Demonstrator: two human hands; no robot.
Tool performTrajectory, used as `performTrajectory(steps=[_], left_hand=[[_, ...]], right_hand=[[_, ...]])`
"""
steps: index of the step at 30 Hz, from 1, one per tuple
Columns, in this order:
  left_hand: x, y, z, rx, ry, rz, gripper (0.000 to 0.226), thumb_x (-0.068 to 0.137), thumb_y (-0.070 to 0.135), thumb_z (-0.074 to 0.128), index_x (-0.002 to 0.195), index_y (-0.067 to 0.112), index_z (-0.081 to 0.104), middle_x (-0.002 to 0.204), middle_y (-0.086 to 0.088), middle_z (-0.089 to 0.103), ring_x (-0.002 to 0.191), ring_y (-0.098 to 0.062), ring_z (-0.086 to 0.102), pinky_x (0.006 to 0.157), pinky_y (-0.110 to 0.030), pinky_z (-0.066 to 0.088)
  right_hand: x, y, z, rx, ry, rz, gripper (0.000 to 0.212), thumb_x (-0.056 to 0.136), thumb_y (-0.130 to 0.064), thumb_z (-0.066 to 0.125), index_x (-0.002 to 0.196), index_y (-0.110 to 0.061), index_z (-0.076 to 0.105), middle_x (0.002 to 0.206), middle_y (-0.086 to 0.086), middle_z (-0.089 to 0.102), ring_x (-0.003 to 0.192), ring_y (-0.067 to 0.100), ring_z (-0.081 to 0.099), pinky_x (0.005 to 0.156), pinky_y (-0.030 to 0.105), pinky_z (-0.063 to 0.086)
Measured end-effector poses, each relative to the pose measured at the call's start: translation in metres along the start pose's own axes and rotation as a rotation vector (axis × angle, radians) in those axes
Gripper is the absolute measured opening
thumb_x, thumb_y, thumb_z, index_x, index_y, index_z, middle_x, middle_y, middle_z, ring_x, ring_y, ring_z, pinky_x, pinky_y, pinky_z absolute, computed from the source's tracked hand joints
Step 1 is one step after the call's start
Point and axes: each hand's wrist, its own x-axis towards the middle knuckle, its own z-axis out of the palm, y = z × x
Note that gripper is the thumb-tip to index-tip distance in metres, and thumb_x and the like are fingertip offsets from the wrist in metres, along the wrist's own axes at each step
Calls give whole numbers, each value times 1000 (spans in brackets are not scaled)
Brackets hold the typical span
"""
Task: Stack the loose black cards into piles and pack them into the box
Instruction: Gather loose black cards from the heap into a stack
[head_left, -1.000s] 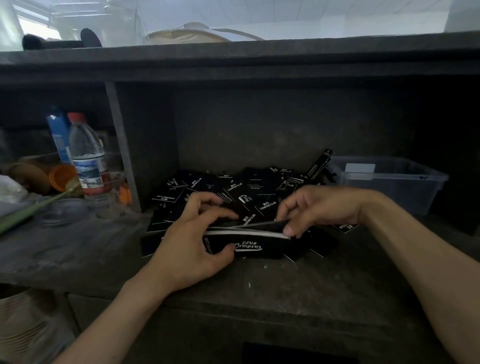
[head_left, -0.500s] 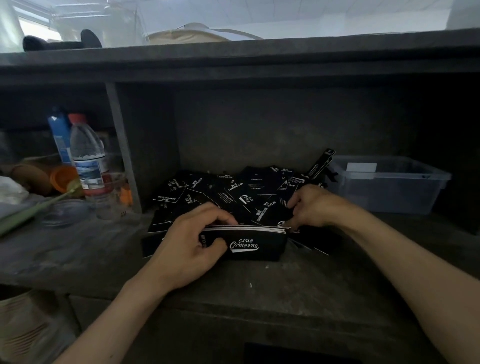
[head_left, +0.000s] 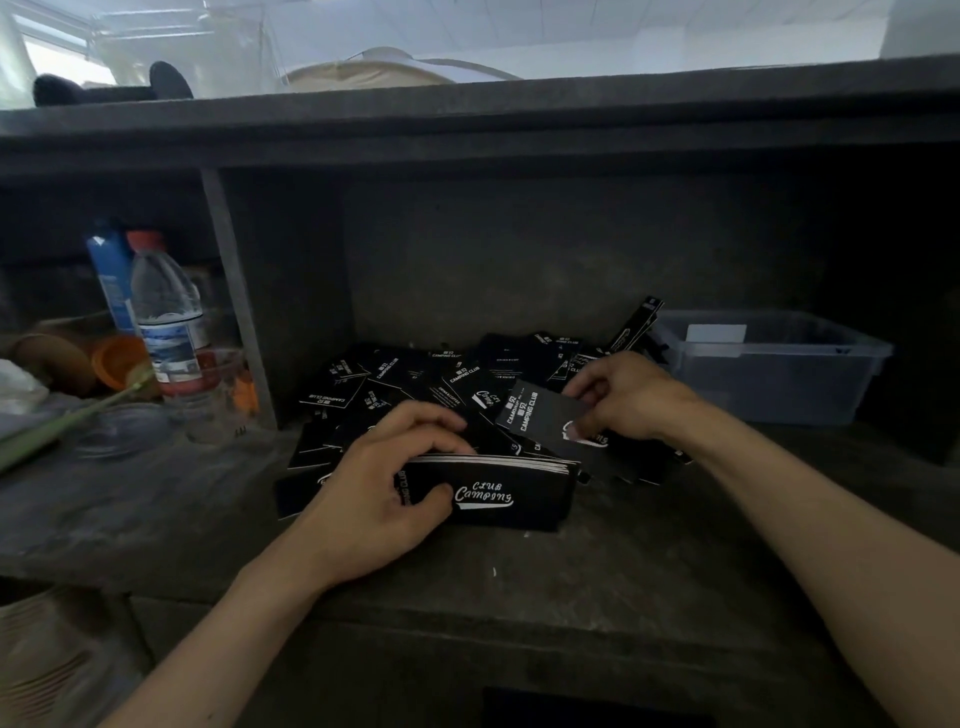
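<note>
A stack of black cards (head_left: 498, 493) stands on edge on the dark shelf, white "Club Camping" print facing me. My left hand (head_left: 384, 488) grips its left end, fingers over the top and thumb on the front face. My right hand (head_left: 621, 397) pinches a single black card (head_left: 540, 415) lifted just above the heap, behind the stack's right end. A heap of loose black cards (head_left: 415, 384) spreads behind the stack. The clear plastic box (head_left: 769, 374) sits at the right, a white label inside; I cannot see cards in it.
A vertical divider (head_left: 239, 312) walls off the left bay, which holds a water bottle (head_left: 163, 317), a blue container (head_left: 111, 275), an orange cup (head_left: 119, 361) and a glass lid (head_left: 124, 428). An upper shelf (head_left: 467, 119) overhangs. Bare shelf (head_left: 519, 582) lies in front of the stack.
My right hand went from the stack's top into the heap and has come up holding one card. My left hand keeps its grip on the stack, which stands squarer.
</note>
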Motion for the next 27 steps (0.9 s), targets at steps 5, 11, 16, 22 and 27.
performTrajectory(steps=[5, 11, 16, 22, 27], left_hand=[[0, -1, -1, 61, 4, 11, 30, 80, 32, 70, 110, 33, 70, 158, 16, 33, 147, -6, 36, 114, -35, 40], [1, 4, 0, 20, 23, -55, 45, 80, 7, 79, 109, 33, 58, 143, 25, 49, 132, 2, 52, 107, -23, 47], [-2, 6, -1, 3, 8, -84, 62, 82, 2, 79, 125, 37, 53, 104, 18, 69, 101, -4, 68, 89, -10, 48], [-1, 4, -1, 42, -40, 24, 30, 88, 19, 69, 117, 27, 72, 108, 15, 67, 105, -11, 68, 89, -24, 54], [-1, 2, -1, 34, -47, 3, 30, 89, 25, 65, 118, 26, 73, 108, 13, 68, 105, -13, 68, 89, -31, 56]], right_hand=[[-9, -7, -12, 239, 8, -162, 23, 72, -7, 83, 87, -22, 74, 80, 1, 73, 74, 8, 68, 64, 15, 52], [-30, -27, -3, 278, -391, -227, 29, 70, -24, 83, 97, -15, 77, 93, 4, 76, 85, 9, 70, 78, 21, 54], [-22, -19, -18, 430, -238, -173, 35, 86, -38, 67, 102, -7, 72, 94, 9, 76, 88, 21, 73, 75, 31, 56], [-5, 18, -29, -216, -149, -63, 40, 59, -33, 92, 93, -25, 73, 88, -7, 73, 86, 7, 68, 83, 25, 53], [-1, 18, -24, -299, -188, 6, 48, 59, -36, 91, 102, -27, 70, 92, -14, 63, 93, 7, 60, 83, 23, 47]])
